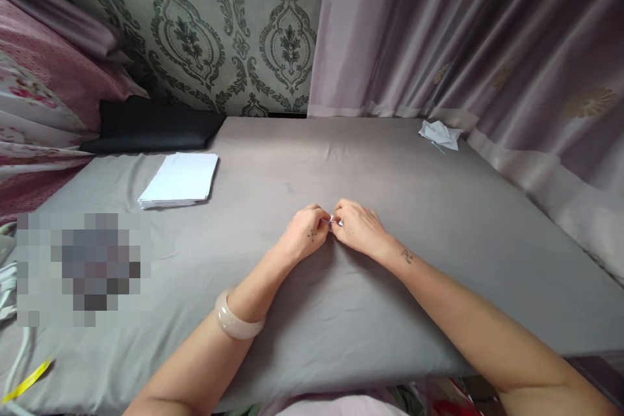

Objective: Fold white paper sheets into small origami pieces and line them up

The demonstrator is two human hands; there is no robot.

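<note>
Over the middle of the grey cloth (292, 169), my left hand (307, 231) and my right hand (358, 226) meet with their fingertips almost touching. Both are closed in a pinch on one small white folded piece (333, 220), which looks like paper. Fingers cover most of it, so its full shape is hidden. A pale bangle (236, 320) circles my left forearm.
A stack of white paper (182, 179) lies at the left, before a folded black cloth (156, 123). Folded white papers (440, 134) sit at the far right corner. A yellow strip (26, 380) and white cable (18, 357) lie front left. Curtains hang along the right.
</note>
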